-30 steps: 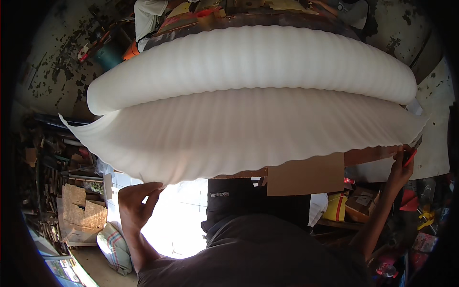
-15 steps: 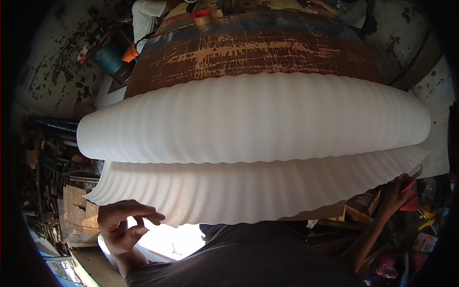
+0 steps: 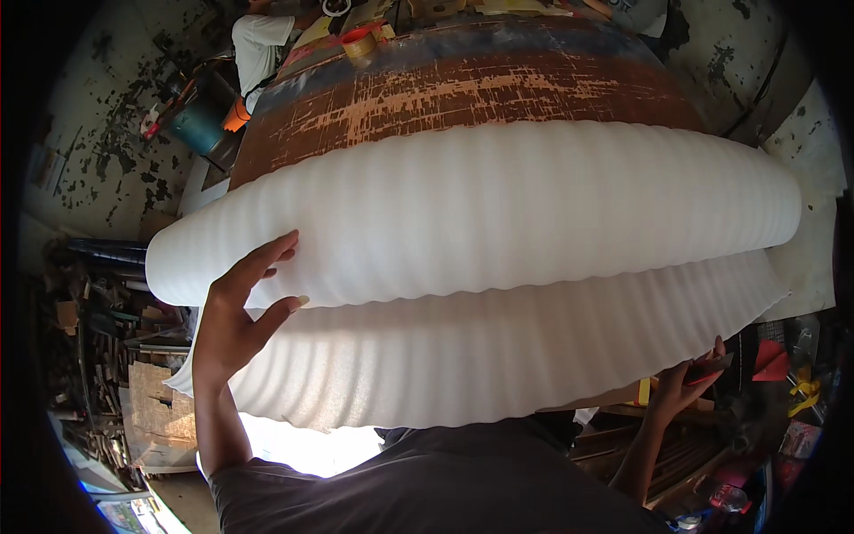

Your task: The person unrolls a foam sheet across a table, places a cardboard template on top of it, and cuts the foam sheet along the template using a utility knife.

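Note:
A big roll of white foam sheet (image 3: 498, 205) stretches from left to right across the table. Its loose ribbed flap (image 3: 427, 356) hangs toward my body over the near edge. My left hand (image 3: 240, 307) reaches over the flap to the left part of the roll. Its fingertips are at the roll's surface, thumb apart from the fingers, with nothing held. Low on the right, beside the flap's edge, my right hand (image 3: 683, 384) is closed around a red-handled utility knife (image 3: 709, 367). The knife is partly hidden by the fingers.
Beyond the roll lies the scratched brown tabletop (image 3: 427, 93), with a roll of tape (image 3: 359, 44) near its far edge. Two other people stand at the far side, one in a white shirt (image 3: 260, 44). Stacked scraps (image 3: 89, 356) fill the left; assorted tools and boxes sit lower right.
My left hand has moved up and forward from the flap's near edge onto the roll. My right hand, with the utility knife, has shifted left and down along the flap's edge.

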The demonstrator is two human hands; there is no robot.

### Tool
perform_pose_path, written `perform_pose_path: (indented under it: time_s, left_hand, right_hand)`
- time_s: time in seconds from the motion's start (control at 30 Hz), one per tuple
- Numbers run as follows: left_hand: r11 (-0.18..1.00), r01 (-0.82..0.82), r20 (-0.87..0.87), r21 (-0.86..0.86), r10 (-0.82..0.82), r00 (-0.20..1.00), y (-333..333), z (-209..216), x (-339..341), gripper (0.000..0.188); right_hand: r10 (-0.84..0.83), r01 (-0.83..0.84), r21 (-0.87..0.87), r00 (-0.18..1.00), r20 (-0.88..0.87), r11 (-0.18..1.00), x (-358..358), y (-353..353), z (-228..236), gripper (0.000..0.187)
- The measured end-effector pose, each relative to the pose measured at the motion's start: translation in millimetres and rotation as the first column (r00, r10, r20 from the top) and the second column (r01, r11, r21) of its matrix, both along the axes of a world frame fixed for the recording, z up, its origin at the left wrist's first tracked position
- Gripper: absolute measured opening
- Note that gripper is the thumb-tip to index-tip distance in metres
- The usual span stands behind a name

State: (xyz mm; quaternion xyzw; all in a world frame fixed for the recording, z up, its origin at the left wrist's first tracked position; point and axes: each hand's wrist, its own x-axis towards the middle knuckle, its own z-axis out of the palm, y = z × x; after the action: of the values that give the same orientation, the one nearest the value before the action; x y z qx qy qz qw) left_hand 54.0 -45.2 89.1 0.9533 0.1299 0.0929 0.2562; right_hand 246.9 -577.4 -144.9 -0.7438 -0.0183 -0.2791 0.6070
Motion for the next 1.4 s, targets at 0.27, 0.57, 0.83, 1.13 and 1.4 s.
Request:
perform_pose_path:
  time_s: [0.27, 0.57, 0.83, 1.13, 1.4]
  left_hand:
    - [0.915, -0.017, 0.309, 0.403, -0.118, 0.944, 9, 17, 55, 0.077]
    - [0.917, 0.185, 0.0, 0.355, -0.198, 0.98, 16, -51, 77, 0.071]
    - [0.588, 0.224, -0.168, 0.777, -0.149, 0.974, 108, -37, 169, 0.099]
    - [0.847, -0.137, 0.508, 0.513, -0.171, 0.844, 121, -13, 210, 0.071]
    - [0.964, 0.22, -0.237, 0.148, -0.181, 0.955, 85, -64, 169, 0.076]
  right_hand:
    - [0.038, -0.049, -0.153, 0.996, -0.078, 0.987, -18, 30, 27, 0.085]
    - [0.139, -0.149, -0.052, 0.977, -0.161, 0.988, -15, 44, 49, 0.084]
    - [0.06, -0.063, -0.185, 0.998, -0.02, 0.981, -10, 42, 47, 0.089]
    - [0.127, -0.128, -0.002, 0.989, -0.069, 0.992, -15, 41, 48, 0.051]
    - [0.291, -0.319, -0.11, 0.932, -0.215, 0.941, -20, 36, 17, 0.014]
